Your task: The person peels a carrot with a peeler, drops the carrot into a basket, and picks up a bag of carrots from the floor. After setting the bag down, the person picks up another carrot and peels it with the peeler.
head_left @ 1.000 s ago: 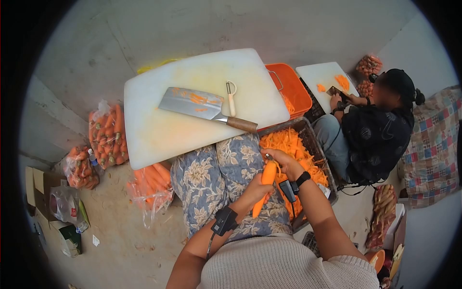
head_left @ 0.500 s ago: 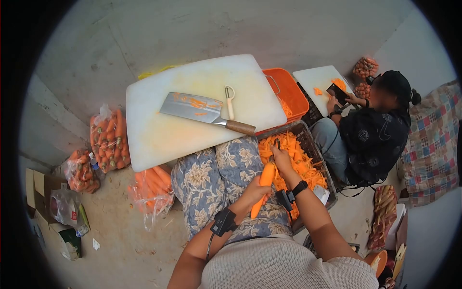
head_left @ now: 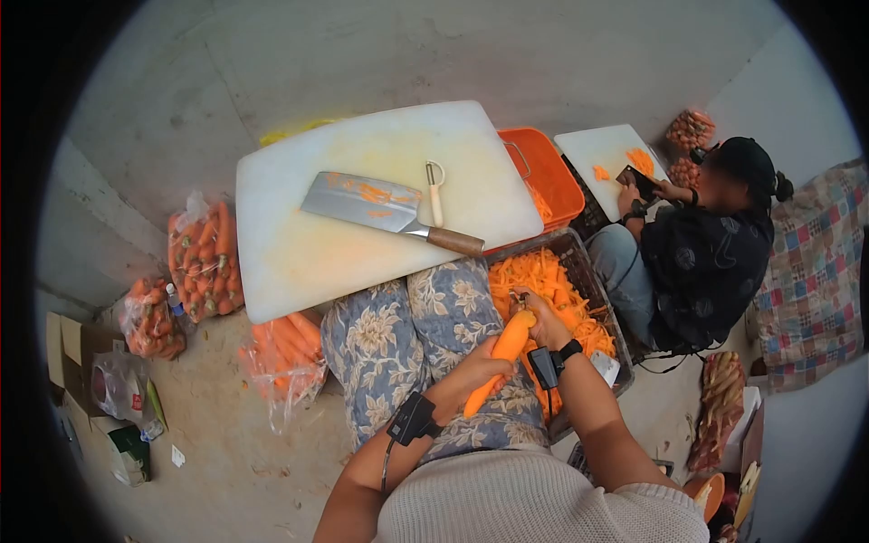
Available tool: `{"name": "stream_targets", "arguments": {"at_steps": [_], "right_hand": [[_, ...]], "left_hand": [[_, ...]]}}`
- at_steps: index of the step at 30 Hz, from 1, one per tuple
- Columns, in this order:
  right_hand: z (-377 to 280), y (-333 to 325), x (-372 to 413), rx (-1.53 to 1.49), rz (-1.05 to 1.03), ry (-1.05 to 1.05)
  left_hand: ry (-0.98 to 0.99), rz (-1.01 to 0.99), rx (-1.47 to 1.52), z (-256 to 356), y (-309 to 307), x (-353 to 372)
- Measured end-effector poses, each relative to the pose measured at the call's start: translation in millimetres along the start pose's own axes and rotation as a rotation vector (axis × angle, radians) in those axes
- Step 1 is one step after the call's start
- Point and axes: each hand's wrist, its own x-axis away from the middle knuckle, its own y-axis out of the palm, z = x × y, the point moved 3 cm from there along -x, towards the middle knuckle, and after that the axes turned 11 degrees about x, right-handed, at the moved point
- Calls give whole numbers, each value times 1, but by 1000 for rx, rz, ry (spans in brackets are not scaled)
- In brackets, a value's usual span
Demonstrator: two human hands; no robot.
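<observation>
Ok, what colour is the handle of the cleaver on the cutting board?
Brown handle, clearest in the head view.

Bare surface shows along the near and left parts of the white plastic cutting board (head_left: 299, 262); a steel cleaver with wooden handle (head_left: 362, 199) and a pale-handled peeler (head_left: 435, 192) lie across its middle. A peeled orange carrot (head_left: 498, 357) bars the gap above the lap; rightward, a dark wire crate of carrot shavings (head_left: 599, 294) crowds in
</observation>
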Motion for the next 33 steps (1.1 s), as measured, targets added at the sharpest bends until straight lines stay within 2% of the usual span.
{"name": "stream_targets", "arguments": {"at_steps": [1,3,4,6,7,9,10,12,14,16,18,19,21,25,30,33], "right_hand": [[2,2,-2,1,-5,0],[6,-6,0,188,549,22],[7,-1,3,188,546,27],[0,2,16,373,702,-151],[2,1,17,366,707,-150],[-13,6,28,778,922,-661],[-15,16,33,772,926,-659],[-20,50,51,750,800,-975],[-17,90,70,710,731,-963],[-6,104,68,670,660,-949],[2,113,63,986,684,-1075],[3,116,62,985,680,-1072],[4,117,57,1033,705,-812],[1,108,43,1083,724,-830],[-11,102,32,834,686,-776],[-11,73,8,990,713,-730]], "left_hand": [[4,3,-2,0,-2,0],[34,45,88,0,-5,1],[34,50,89,1,-4,2],[48,62,233,4,-1,3],[39,62,231,3,1,2],[90,72,356,3,3,-1],[84,73,353,1,2,-2],[59,9,281,-2,-1,-6],[88,-10,261,-6,-8,-10],[118,-27,243,-2,-1,-7],[163,86,51,1,6,-2],[164,90,52,-1,5,-2],[212,115,66,-3,1,-4],[197,173,67,-7,-5,-10],[227,172,-21,-6,-2,-10],[223,199,-15,-7,-3,-11]]}}
